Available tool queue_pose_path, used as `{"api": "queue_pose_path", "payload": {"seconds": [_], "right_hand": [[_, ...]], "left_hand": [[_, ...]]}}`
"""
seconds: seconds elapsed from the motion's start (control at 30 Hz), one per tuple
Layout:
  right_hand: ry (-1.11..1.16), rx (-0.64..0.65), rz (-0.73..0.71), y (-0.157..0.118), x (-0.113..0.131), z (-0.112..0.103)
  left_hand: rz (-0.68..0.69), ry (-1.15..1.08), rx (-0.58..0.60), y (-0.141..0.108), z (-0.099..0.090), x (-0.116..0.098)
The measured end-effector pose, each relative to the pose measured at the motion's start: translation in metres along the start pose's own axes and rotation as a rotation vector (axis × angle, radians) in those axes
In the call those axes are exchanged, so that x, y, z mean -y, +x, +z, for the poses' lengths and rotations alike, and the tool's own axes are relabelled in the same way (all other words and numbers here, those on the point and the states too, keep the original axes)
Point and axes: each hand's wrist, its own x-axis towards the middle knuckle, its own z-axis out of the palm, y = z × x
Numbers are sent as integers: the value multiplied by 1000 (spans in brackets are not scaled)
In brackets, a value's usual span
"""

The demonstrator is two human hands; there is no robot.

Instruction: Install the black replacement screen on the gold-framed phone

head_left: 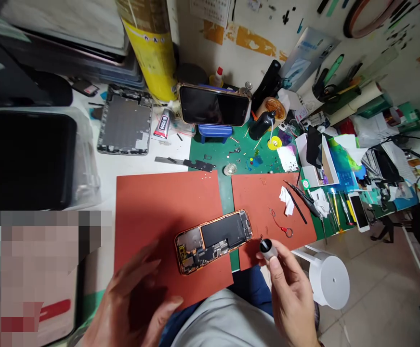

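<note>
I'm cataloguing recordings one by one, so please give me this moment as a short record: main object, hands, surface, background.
Main object: opened rectangular orange-framed phone, inner parts showing
Left hand: open, nothing visible in it
Right hand: holds a small silver cylinder with a dark open end
Surface: two reddish-brown rectangular mats; the opened phone spans the gap between them
Background: dark-screened phone propped on a blue stand

Beyond left fingers point(134, 274): yellow can point(154, 60), glue tube point(164, 123). Beyond right fingers point(278, 275): black bottle point(261, 126), white box point(329, 161), white phone point(358, 212).
</note>
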Motion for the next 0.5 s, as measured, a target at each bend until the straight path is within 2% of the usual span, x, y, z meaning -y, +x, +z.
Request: {"api": "queue_pose_path", "payload": {"seconds": [0.1, 0.17, 0.27, 0.37, 0.5], "right_hand": [[357, 100, 148, -13, 0, 11], [514, 96, 290, -18, 5, 22], [635, 55, 466, -18, 12, 35], [691, 8, 501, -13, 14, 43], [732, 17, 476, -3, 14, 48]], "left_hand": [[-31, -50, 74, 30, -3, -23], [-147, -120, 128, 50, 3, -34], [-276, -193, 183, 71, 13, -41], [-316, -230, 240, 76, 16, -39], [-336, -256, 256, 63, 10, -38]]}}
